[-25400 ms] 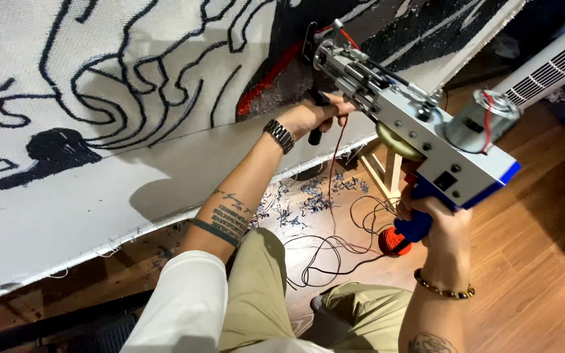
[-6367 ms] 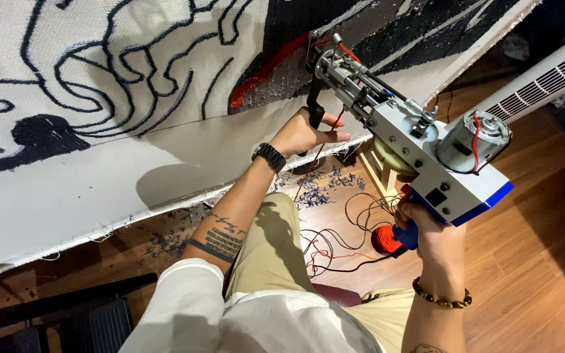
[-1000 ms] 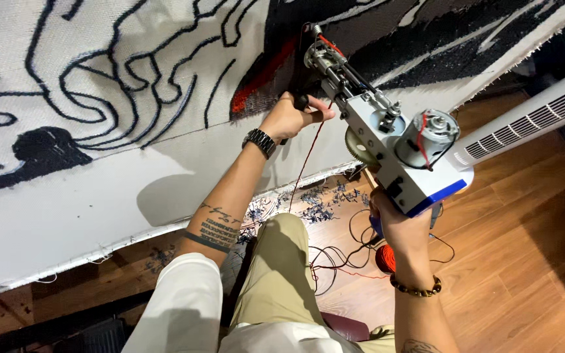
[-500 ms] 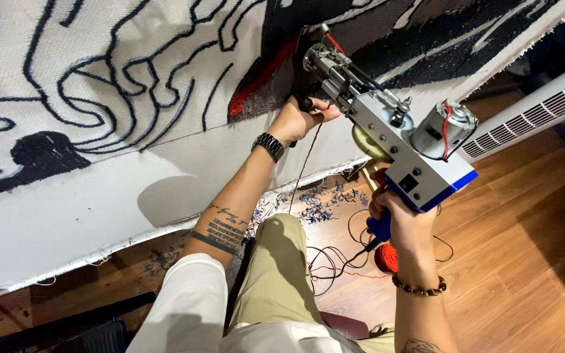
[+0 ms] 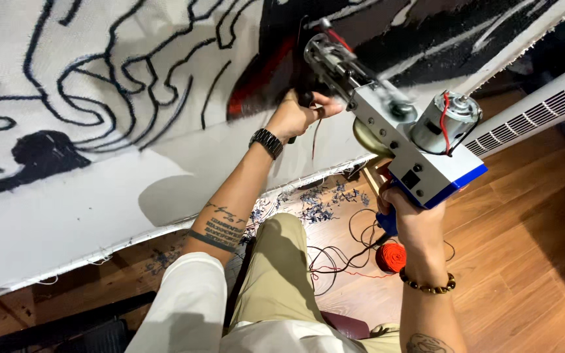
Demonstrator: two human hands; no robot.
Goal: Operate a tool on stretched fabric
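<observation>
since half a second ago the tufting gun [image 5: 400, 140] has tipped slightly, its motor end sitting lower at right of centre, nose on the red patch of the stretched cloth [image 5: 132, 98]. the left hand [image 5: 299, 114] at upper centre is curled shut on the gun's black front handle, mostly hidden by its fingers; the right hand [image 5: 407, 219] wraps the blue rear grip, largely covered by the gun body. a red yarn ball [image 5: 392, 257] on the wooden floor [image 5: 531, 248] is half hidden behind the right wrist.
</observation>
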